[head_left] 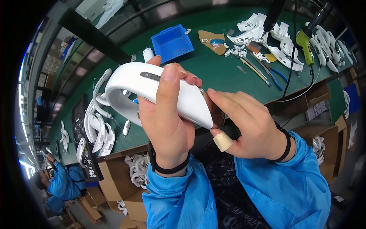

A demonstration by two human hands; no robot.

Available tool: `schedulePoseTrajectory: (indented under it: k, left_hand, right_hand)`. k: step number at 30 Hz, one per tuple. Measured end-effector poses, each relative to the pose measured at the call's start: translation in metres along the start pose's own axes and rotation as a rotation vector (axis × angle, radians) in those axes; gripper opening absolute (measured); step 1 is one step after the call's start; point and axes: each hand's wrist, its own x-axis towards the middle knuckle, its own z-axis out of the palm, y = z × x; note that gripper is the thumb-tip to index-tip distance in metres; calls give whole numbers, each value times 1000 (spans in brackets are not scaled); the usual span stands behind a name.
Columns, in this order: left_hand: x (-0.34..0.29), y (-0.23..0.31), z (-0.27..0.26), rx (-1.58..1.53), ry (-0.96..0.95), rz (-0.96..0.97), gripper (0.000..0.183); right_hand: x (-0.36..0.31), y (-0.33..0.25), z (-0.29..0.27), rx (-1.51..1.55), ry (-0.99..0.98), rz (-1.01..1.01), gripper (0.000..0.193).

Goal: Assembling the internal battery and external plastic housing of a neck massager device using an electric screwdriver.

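Note:
My left hand (167,118) is wrapped round a white U-shaped neck massager (131,78), holding it raised above the near edge of the bench. A grey button strip (150,76) runs along its outer face, beside my left thumb. At the massager's pointed end, my right hand (251,126) has its fingertips on the upper edge and its thumb by the tip. Beige tape (223,141) is wound round that thumb. The inner side of this end is mostly hidden from view.
On the green bench (213,72) are a blue bin (173,42), white shells (100,131), blue-handled pliers (280,76), tweezers (253,70) and a green electric screwdriver (305,45) with hanging cables. Cardboard boxes (114,183) stand below. A person in blue (65,181) works at far left.

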Motion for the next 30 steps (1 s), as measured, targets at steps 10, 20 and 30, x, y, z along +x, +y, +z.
schedulePoseTrajectory:
  k: [10,20,30]
  left_hand:
    - [-16,-17,-9,45,-281,107,58]
    - [-14,28,-23,197,-395,-170,102]
    - [-2,87,-167,315,156,354,41]
  right_hand:
    - [1,4,-2,612,-167,436,67]
    - [-5,14,-4,766,-241,600,59]
    - [-5,48,-39,1160,-224,767,54]
